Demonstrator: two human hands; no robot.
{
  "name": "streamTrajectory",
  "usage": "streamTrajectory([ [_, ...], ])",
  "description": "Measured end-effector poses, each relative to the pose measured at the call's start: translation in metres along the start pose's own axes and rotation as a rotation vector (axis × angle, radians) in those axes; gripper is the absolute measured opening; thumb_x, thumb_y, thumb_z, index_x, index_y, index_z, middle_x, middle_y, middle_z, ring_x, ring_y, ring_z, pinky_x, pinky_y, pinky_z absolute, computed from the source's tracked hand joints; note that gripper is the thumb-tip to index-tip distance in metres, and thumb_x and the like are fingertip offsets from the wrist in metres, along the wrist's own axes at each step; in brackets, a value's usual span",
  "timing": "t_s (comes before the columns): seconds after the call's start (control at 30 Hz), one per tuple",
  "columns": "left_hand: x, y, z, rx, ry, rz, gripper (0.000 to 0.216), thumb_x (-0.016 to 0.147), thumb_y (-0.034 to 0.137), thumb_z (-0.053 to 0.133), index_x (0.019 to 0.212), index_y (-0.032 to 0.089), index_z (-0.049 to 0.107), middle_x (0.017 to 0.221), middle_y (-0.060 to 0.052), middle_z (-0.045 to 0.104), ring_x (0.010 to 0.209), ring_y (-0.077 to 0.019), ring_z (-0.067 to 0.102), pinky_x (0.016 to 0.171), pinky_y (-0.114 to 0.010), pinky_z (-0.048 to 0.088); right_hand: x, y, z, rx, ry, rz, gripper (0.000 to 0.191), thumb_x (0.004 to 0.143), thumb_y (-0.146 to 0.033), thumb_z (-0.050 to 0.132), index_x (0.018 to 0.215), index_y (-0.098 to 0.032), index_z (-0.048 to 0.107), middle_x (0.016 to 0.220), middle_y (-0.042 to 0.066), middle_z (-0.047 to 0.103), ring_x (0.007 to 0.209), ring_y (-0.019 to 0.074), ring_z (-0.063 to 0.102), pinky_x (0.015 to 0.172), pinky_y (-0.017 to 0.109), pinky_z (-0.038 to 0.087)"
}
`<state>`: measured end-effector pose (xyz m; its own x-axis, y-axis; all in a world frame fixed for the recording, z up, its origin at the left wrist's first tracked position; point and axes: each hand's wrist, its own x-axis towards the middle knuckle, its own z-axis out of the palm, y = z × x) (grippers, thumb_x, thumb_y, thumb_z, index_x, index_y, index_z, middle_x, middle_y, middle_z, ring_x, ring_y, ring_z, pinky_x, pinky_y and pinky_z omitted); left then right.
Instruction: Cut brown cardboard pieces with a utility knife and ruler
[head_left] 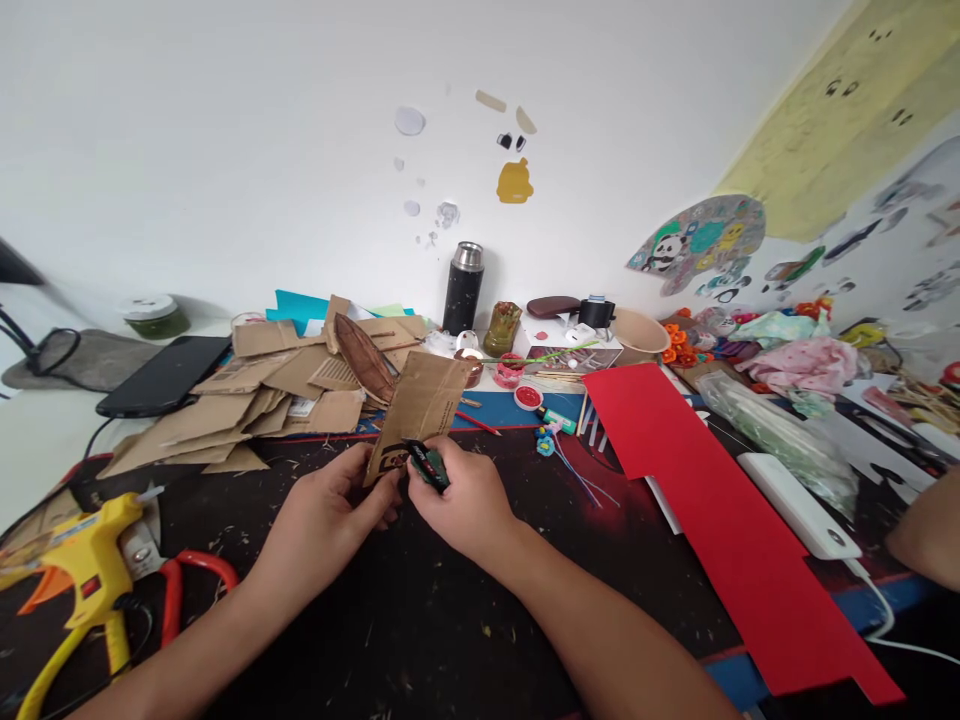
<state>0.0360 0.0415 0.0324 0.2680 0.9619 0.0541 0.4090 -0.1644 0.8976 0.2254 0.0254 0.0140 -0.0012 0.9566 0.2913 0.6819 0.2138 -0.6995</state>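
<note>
My left hand [330, 515] grips the lower left edge of a brown cardboard piece [427, 400], which stands tilted above the dark table. Printed dark marks show near its lower end. In my right hand [469, 495] is a dark green and black utility knife [429, 465], closed in the fist. The knife's front end meets the cardboard's lower right side; whether the blade cuts into it, I cannot tell. Behind the cardboard rests a dried brown leaf-shaped thing [364, 355], near a pile of cardboard scraps [247, 395].
At left lie a yellow glue gun [94, 560] and red-handled scissors [172, 595]. A black flask [463, 290] stands by the wall, near a jar lid of red paint [528, 398]. Red card [697, 510] and a white power strip [799, 505] lie right. Another person's arm [930, 530] shows at the right edge.
</note>
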Motion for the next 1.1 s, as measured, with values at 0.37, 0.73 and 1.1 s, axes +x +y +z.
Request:
streamTrajectory([
  [0.37, -0.001, 0.010, 0.000, -0.114, 0.010, -0.085, 0.044, 0.083, 0.068, 0.072, 0.096, 0.026, 0.070, 0.068, 0.000, 0.077, 0.055, -0.0225, 0.072, 0.053, -0.033, 0.060, 0.008, 0.006, -0.004, 0.078, 0.100, 0.057, 0.015, 0.091, -0.035, 0.071, 0.102, -0.026, 0.075, 0.082, 0.004, 0.083, 0.069, 0.0239, 0.079, 0.066, 0.029, 0.057],
  [0.73, 0.008, 0.019, -0.013, -0.355, 0.133, -0.079, 0.042, 0.085, 0.064, 0.077, 0.087, 0.024, 0.065, 0.067, -0.002, 0.077, 0.055, -0.0199, 0.072, 0.053, -0.032, 0.060, 0.005, -0.005, -0.011, 0.516, -0.010, 0.152, 0.020, 0.097, -0.044, 0.067, 0.093, -0.026, 0.060, 0.060, -0.008, 0.059, 0.041, 0.0135, 0.058, 0.046, 0.024, 0.047],
  [1.1, 0.007, 0.021, -0.014, -0.336, 0.149, -0.055, 0.046, 0.086, 0.067, 0.078, 0.086, 0.023, 0.065, 0.067, -0.002, 0.077, 0.055, -0.0192, 0.071, 0.054, -0.031, 0.059, 0.007, -0.003, -0.008, 0.680, -0.119, 0.229, 0.037, 0.097, -0.054, 0.074, 0.083, -0.025, 0.056, 0.049, -0.009, 0.055, 0.041, 0.0119, 0.051, 0.047, 0.023, 0.040],
])
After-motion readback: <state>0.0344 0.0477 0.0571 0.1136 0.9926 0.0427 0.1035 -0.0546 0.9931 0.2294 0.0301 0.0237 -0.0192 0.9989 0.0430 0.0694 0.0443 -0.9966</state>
